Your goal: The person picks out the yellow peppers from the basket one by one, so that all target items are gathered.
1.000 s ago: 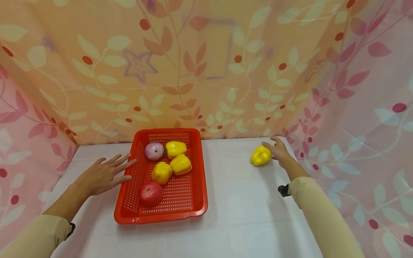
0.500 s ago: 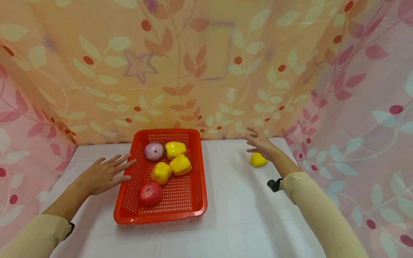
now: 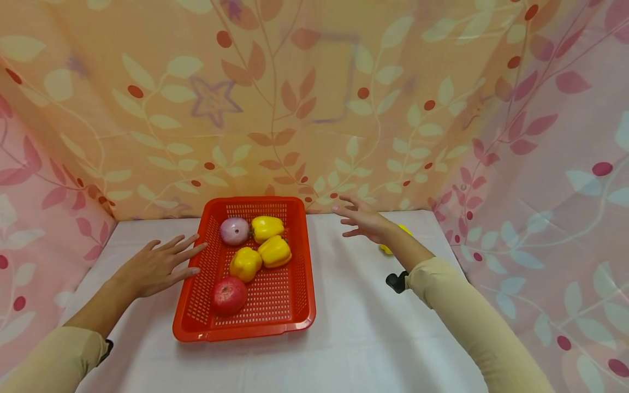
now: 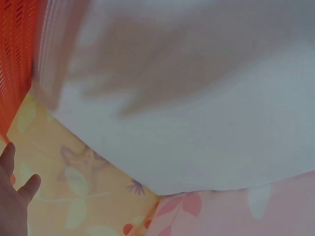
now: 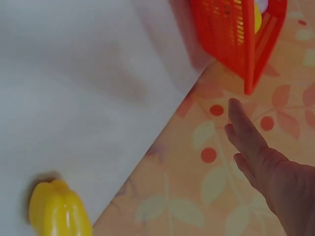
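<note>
A red plastic basket (image 3: 275, 327) stands left of centre on the table in the head view. Inside it lie a purple onion-like vegetable (image 3: 235, 231), a red pomegranate-like fruit (image 3: 229, 296) and three yellow bell peppers (image 3: 275, 251). My left hand (image 3: 159, 266) has its fingers spread at the basket's left rim and holds nothing. My right hand (image 3: 366, 221), fingers loosely extended and holding nothing, is above the table right of the basket. Another yellow bell pepper (image 5: 58, 210) lies on the table, partly hidden behind my right forearm in the head view.
A white cloth (image 3: 344, 333) covers the table. Patterned curtains hang round it: an orange one (image 3: 324, 136) at the back and pink ones (image 3: 550, 180) at the sides. A black strap piece (image 3: 397, 282) sticks out at the right cuff.
My right hand has moved left, from beside the lone yellow bell pepper toward the basket, and the forearm now covers part of that pepper. My left hand has stayed in place.
</note>
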The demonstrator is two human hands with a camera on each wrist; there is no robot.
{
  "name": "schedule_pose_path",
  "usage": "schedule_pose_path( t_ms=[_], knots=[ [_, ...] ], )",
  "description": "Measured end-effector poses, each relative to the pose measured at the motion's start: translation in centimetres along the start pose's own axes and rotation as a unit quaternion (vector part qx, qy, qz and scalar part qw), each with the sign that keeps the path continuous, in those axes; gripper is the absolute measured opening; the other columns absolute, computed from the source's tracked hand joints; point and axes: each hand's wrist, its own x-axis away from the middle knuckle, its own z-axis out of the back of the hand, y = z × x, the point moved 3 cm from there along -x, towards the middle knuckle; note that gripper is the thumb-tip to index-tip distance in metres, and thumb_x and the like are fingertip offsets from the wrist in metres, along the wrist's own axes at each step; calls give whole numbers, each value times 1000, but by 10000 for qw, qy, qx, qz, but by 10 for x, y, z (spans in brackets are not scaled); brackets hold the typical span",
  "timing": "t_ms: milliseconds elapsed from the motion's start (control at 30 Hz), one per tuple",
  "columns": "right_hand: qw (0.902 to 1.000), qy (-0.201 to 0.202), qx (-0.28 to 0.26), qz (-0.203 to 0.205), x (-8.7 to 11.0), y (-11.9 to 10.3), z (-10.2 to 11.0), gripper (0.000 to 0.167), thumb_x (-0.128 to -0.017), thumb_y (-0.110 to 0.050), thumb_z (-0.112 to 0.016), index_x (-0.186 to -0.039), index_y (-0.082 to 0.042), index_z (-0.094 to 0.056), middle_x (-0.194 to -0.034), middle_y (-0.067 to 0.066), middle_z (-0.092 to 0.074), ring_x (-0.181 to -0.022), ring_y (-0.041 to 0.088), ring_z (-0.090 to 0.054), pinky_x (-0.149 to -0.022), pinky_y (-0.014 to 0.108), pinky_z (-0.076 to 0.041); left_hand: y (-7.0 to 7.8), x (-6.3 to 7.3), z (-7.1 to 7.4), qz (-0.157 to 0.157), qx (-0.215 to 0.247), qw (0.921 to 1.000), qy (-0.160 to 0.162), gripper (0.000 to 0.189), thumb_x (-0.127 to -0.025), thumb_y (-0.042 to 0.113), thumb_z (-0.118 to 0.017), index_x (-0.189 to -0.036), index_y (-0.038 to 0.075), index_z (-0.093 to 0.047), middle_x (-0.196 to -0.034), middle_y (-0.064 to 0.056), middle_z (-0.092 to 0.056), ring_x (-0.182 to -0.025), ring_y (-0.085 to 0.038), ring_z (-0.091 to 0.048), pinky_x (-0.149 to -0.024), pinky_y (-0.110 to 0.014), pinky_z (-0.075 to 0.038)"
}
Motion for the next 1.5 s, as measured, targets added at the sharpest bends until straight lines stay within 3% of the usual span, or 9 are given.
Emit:
schedule_pose_path(
  t_ms=[300,500,733,1033,1400,1500],
  knots=[
    [9992,-365,-176,-62,-10,-11,-37,75,-99,-36,-60,-158,-18,-18,-159,16,-28,-139,47,-37,-99,58,-47,1,1,1,-2,57,10000,4,73,-96,63,-48,-155,22,-38,-158,-16,-36,-141,-44,-35,-105,-72,-30],
    [9964,-519,-612,-286,-16,-14,-59,74,-98,-34,-62,-157,-16,-20,-157,13,-35,-136,47,-41,-97,58,-48,0,2,0,12,113,9999,39,72,-96,63,-48,-154,21,-38,-158,-15,-36,-141,-44,-34,-105,-73,-30],
    [9920,-783,-852,-511,-25,-14,-84,80,-98,-35,-61,-159,-13,-14,-160,13,-27,-139,51,-36,-98,59,-48,-2,2,-3,37,134,9999,-34,74,-96,64,-45,-156,22,-35,-159,-15,-34,-142,-45,-32,-105,-73,-28],
    [9866,-810,-1114,-876,-37,-7,-109,82,-97,-38,-63,-160,-13,-16,-162,17,-20,-141,55,-28,-93,64,-48,-1,1,-2,6,88,10000,-18,74,-96,64,-47,-155,22,-36,-159,-15,-34,-142,-44,-33,-105,-73,-29],
    [9880,-724,-877,-1050,-42,1,-127,86,-97,-42,-61,-160,-11,-11,-160,20,-25,-133,58,-38,-92,69,-45,-2,-1,-1,-22,105,9999,81,73,-96,63,-48,-154,21,-38,-157,-15,-36,-141,-45,-35,-104,-73,-29],
    [9866,-676,-944,-1145,-44,4,-132,85,-97,-41,-61,-160,-11,-13,-160,21,-25,-134,59,-35,-93,72,-42,-2,0,-1,-18,121,9999,98,73,-96,63,-48,-154,20,-39,-157,-15,-37,-141,-44,-35,-104,-73,-30]
  ],
)
